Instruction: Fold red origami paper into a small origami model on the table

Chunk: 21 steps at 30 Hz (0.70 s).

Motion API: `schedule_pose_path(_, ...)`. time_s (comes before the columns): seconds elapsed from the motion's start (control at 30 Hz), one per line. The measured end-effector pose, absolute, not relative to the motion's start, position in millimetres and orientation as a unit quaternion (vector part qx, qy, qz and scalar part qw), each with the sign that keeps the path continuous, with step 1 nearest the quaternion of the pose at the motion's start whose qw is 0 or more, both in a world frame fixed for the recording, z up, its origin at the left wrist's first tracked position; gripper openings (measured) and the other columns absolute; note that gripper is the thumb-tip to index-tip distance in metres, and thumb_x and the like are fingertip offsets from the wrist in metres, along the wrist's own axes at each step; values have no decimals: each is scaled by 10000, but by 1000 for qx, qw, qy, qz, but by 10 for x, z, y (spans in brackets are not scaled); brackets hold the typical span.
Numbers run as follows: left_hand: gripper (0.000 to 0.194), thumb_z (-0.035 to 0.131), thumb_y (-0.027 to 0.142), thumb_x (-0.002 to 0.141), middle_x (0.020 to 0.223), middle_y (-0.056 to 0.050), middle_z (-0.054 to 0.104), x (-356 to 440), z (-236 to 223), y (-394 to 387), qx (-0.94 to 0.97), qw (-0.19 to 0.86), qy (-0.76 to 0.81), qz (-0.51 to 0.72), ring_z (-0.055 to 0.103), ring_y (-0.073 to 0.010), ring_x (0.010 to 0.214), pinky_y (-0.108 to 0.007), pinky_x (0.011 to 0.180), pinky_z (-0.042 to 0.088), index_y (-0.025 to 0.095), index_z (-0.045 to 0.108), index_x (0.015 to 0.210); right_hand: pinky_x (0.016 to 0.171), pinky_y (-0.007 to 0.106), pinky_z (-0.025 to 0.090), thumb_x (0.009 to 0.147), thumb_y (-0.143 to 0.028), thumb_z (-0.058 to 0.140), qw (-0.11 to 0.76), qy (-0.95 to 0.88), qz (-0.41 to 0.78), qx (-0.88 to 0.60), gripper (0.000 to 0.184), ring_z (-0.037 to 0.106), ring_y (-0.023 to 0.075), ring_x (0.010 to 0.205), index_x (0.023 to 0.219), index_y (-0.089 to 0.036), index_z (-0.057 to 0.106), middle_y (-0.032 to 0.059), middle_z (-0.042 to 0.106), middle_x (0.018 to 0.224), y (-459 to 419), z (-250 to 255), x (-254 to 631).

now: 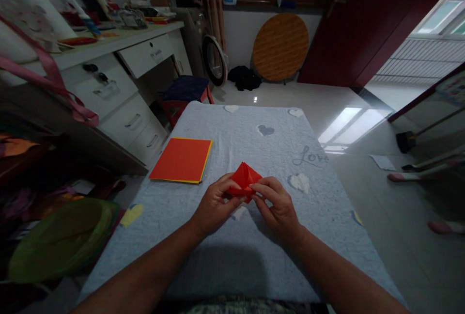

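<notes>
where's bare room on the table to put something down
Bare pale-blue cloth runs from the right hand to its right edge, and along the far side, right of the orange-topped square paper stack. Another patch: between stack, left forearm and left edge. Crowded: the middle, where the left hand and right hold folded red paper.

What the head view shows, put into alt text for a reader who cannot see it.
The left hand and right hand hold a folded red paper over a pale, heart-patterned cloth. A paper stack, orange-red on top, lies on the cloth to the left. Beyond, a washer stands with its door open.
</notes>
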<state>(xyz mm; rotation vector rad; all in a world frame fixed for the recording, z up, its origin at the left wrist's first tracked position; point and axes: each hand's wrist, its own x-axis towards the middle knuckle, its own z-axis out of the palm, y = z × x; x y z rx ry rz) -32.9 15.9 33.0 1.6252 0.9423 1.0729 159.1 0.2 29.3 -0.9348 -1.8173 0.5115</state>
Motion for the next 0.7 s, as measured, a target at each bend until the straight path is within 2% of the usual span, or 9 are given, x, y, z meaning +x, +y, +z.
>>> schedule_pose_path(0.17, 71, 725, 194, 833, 1182, -69, 589, -329, 331, 147, 663, 451, 390, 453, 633, -154, 988, -230, 785, 519, 171, 671, 794, 787, 353, 521, 913, -96, 547, 490, -755, 222, -375, 227, 599, 199, 914, 1046, -231, 672, 70, 619, 963, 10, 299, 1585)
schedule_pose_path(0.3, 47, 734, 187, 823, 1255, -88, 578, -333, 312, 148, 670, 432, 400, 452, 632, -185, 1077, -261, 834, 538, 184, 694, 847, 800, 351, 500, 929, -88, 522, 478, -764, 231, -366, 204, 600, 196, 898, 1024, -224, 641, 58, 669, 931, 18, 325, 1585)
schedule_pose_path(0.5, 42, 729, 169, 833, 1106, -62, 651, -315, 368, 153, 720, 363, 396, 440, 653, -159, 971, -266, 859, 518, 205, 745, 820, 735, 337, 470, 935, -93, 506, 468, -768, 230, -372, 199, 586, 184, 810, 1016, -230, 626, 36, 659, 864, 18, 335, 1588)
schedule_pose_path(0.7, 46, 732, 161, 827, 957, -45, 673, -339, 410, 170, 721, 350, 384, 458, 661, -153, 873, -251, 777, 516, 192, 722, 793, 702, 309, 497, 897, -116, 569, 470, -750, 252, -390, 208, 573, 183, 869, 1049, -230, 655, 55, 564, 952, 23, 266, 1568)
